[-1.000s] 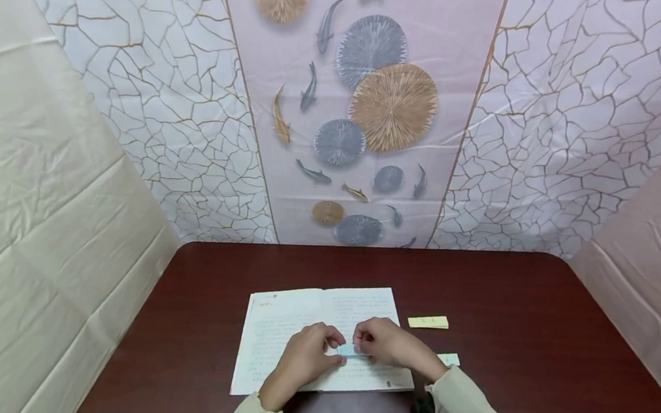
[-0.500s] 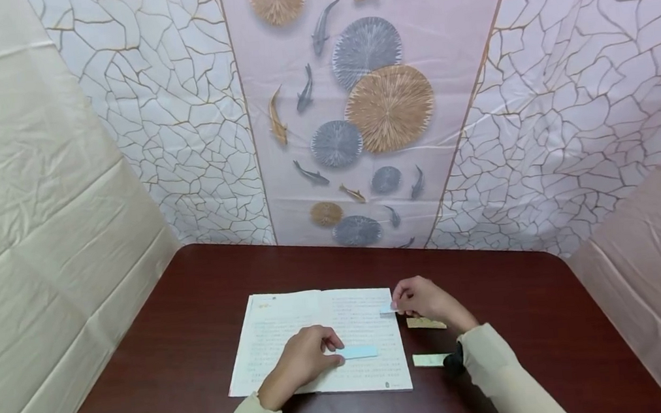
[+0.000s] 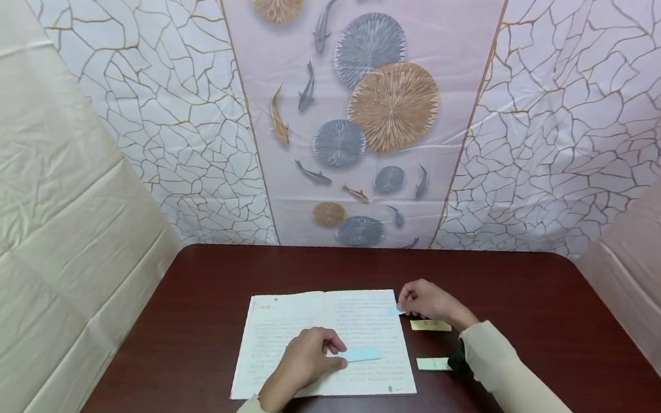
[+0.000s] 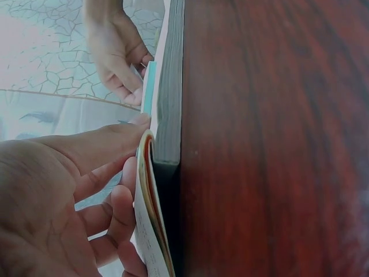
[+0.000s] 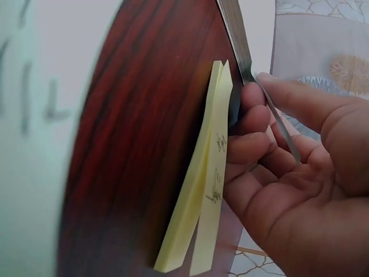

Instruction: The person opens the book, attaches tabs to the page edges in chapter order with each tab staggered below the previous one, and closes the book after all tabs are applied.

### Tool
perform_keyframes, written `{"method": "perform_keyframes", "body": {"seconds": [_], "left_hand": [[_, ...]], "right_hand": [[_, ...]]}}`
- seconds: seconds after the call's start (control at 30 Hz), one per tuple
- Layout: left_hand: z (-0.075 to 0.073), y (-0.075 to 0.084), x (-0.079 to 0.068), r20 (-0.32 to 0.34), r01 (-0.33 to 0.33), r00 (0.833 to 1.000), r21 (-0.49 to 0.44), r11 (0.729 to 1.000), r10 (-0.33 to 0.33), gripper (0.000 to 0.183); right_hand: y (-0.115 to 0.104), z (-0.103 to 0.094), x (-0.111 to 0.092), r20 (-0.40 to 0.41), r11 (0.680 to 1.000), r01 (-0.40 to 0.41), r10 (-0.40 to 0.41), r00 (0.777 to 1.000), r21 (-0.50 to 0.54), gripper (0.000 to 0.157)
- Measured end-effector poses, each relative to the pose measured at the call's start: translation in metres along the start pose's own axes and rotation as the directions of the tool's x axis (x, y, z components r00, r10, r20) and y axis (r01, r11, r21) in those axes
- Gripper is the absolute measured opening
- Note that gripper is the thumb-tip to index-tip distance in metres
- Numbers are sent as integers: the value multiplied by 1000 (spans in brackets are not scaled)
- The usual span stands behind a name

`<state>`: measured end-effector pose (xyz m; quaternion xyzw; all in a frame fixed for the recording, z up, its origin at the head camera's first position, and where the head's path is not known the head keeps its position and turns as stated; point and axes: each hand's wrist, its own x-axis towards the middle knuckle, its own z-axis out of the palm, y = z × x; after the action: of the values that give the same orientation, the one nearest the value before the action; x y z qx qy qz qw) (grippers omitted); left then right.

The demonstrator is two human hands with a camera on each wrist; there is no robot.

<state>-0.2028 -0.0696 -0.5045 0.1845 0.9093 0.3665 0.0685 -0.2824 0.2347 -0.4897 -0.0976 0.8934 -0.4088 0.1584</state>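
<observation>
An open book [image 3: 283,342] lies flat on the table, printed text on both pages. On its right page sits a light blue sticky note pad [image 3: 362,354]. My left hand [image 3: 309,356] pinches the pad's left end between thumb and index finger; the left wrist view shows the thumb against the blue pad [image 4: 149,86]. At the right page's outer edge, my right hand [image 3: 429,301] pinches a single blue sticky note [image 3: 394,310], part of which lies over the page. From the right wrist, this note [image 5: 285,133] appears edge-on between thumb and fingers.
Right of the book lie a yellow sticky note pad [image 3: 431,325] and a pale green one [image 3: 433,363]. Handwriting marks the yellow pad [image 5: 216,161], whose top sheet lifts. Patterned cloth walls [image 3: 207,145] surround the dark red table [image 3: 195,277].
My right hand has left the blue pad and moved up and right to the page edge with one blue note. The left hand stays at the pad.
</observation>
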Motion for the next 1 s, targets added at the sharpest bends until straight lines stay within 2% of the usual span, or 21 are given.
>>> {"method": "perform_keyframes", "body": {"seconds": [0.1, 0.3, 0.47, 0.63, 0.73, 0.83, 0.93, 1.0], "left_hand": [[1, -1, 0, -2, 2, 1000, -3, 1000, -2, 17], [5, -2, 2, -2, 2, 1000, 2, 1000, -2, 16], [3, -4, 3, 6, 2, 1000, 6, 1000, -2, 15], [-2, -5, 2, -4, 10, 1000, 11, 1000, -10, 15], [-2, -4, 2, -4, 7, 1000, 6, 1000, -7, 15], [2, -2, 2, 10, 0, 1000, -5, 1000, 0, 15], [3, -1, 1, 14, -5, 1000, -5, 1000, 5, 15], [2, 0, 1, 9, -11, 1000, -6, 1000, 11, 16]], "right_hand": [[0, 2, 0, 0, 1000, -8, 8, 1000, -17, 15], [-3, -1, 3, 23, 997, -45, 46, 999, -65, 29], [-9, -5, 13, 73, 984, -63, 76, 994, -166, 43], [-17, -7, 22, 134, 952, -36, 80, 988, -305, 55], [-16, -10, 22, 152, 953, -34, 83, 985, -300, 52], [-12, -12, 16, 135, 976, -31, 61, 989, -216, 39], [-12, -10, 4, 48, 987, 31, -24, 999, -161, 23], [-16, -6, -6, -30, 981, 100, -106, 994, -169, 15]]}}
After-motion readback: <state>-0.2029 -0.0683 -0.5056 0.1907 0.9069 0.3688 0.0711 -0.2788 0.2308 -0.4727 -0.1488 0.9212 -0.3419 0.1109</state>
